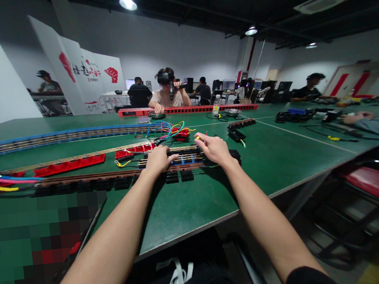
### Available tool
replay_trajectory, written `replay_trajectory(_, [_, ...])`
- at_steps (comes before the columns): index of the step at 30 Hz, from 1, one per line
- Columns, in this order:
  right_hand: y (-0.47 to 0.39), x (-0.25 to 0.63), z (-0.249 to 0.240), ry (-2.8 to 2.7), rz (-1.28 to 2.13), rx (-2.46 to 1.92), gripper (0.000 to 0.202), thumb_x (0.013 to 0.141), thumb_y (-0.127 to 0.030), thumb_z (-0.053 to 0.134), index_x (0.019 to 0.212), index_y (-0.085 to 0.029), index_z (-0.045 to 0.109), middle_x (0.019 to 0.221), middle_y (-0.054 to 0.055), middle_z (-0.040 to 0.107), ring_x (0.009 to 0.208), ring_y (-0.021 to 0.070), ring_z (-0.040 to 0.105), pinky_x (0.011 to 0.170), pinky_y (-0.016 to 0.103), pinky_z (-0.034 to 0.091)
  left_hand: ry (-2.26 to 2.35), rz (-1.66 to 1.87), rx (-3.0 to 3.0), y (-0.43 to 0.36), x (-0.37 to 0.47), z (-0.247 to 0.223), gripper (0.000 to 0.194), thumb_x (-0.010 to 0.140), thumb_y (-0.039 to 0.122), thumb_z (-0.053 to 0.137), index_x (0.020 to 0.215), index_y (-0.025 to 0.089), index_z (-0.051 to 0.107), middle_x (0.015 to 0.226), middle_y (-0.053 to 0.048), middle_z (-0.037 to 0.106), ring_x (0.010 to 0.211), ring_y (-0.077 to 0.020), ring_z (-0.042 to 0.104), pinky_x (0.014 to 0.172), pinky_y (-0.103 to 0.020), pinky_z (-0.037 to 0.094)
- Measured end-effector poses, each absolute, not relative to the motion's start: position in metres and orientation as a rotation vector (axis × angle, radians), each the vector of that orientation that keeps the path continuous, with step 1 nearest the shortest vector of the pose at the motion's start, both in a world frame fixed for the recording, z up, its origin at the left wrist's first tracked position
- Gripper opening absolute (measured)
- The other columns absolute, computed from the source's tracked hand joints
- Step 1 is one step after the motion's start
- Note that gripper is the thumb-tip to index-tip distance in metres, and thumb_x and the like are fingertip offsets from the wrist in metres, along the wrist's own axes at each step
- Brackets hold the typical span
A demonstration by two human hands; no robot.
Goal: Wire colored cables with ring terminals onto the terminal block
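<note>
A short section of conductor rail, with dark and copper bars, black holders and blue parts, lies on the green table under both hands. My left hand rests across its left part, thumb stretched out to the right and fingers apart; the far fingertips are partly hidden. At the right end, my right hand is closed in a pinch with a small yellow piece at its fingertips. Beyond the hands lie red blocks with a loose bundle of coloured wires. A yellow wire ends left of my left hand.
Long copper rails and a blue curved rail stretch left, with red holders between. A long red bar, metal bowls and a bottle stand farther back. A person sits opposite; another's hand is at right.
</note>
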State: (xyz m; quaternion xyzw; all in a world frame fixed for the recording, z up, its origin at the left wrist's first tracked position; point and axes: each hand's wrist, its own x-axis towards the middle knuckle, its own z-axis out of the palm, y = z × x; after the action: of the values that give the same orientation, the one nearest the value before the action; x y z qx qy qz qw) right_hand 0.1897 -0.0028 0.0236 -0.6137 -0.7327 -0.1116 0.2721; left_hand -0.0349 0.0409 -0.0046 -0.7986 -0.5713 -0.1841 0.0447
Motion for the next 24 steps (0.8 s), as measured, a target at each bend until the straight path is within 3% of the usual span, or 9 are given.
replay_trajectory(5, [0.002, 0.195, 0.022, -1.791, -0.267, -1.67, 0.046, 0.1, -0.051, 0.027, 0.13, -0.033, 0.056, 0.096, 0.005, 0.073, 0.086, 0.0231, 0.068, 0.072, 0.029, 0.045, -1.73, -0.564, -2.457, 0.042, -0.035, -0.005, 0.048, 0.089, 0.056, 0.056, 0.109, 0.014, 0.067, 0.113, -0.014, 0.066, 0.107, -0.028, 0.06, 0.09, -0.034, 0.047])
replay_trajectory(13, [0.002, 0.195, 0.026, -1.683, -0.111, -1.674, 0.038, 0.1, -0.046, 0.028, 0.122, -0.026, 0.052, 0.078, 0.005, 0.07, 0.074, 0.0224, 0.067, 0.074, 0.031, 0.046, -1.735, -0.566, -2.454, 0.042, -0.036, -0.006, 0.047, 0.089, 0.057, 0.055, 0.109, 0.015, 0.066, 0.113, -0.013, 0.066, 0.107, -0.0275, 0.059, 0.091, -0.034, 0.046])
replay_trajectory(19, [0.011, 0.203, 0.021, -1.425, 0.167, -1.502, 0.043, 0.099, -0.055, 0.023, 0.117, -0.026, 0.048, 0.065, -0.004, 0.066, 0.044, 0.0114, 0.059, 0.056, 0.022, 0.047, -1.747, -0.584, -2.459, 0.042, -0.036, -0.006, 0.047, 0.088, 0.056, 0.057, 0.11, 0.016, 0.066, 0.113, -0.012, 0.066, 0.108, -0.0271, 0.059, 0.092, -0.034, 0.046])
replay_trajectory(24, [0.02, 0.21, 0.017, -1.263, 0.283, -1.431, 0.046, 0.096, -0.061, 0.026, 0.111, -0.024, 0.049, 0.058, -0.007, 0.063, 0.037, 0.0082, 0.057, 0.048, 0.018, 0.045, -1.742, -0.579, -2.457, 0.042, -0.036, -0.006, 0.049, 0.088, 0.056, 0.056, 0.111, 0.014, 0.066, 0.113, -0.013, 0.066, 0.107, -0.0274, 0.059, 0.091, -0.034, 0.046])
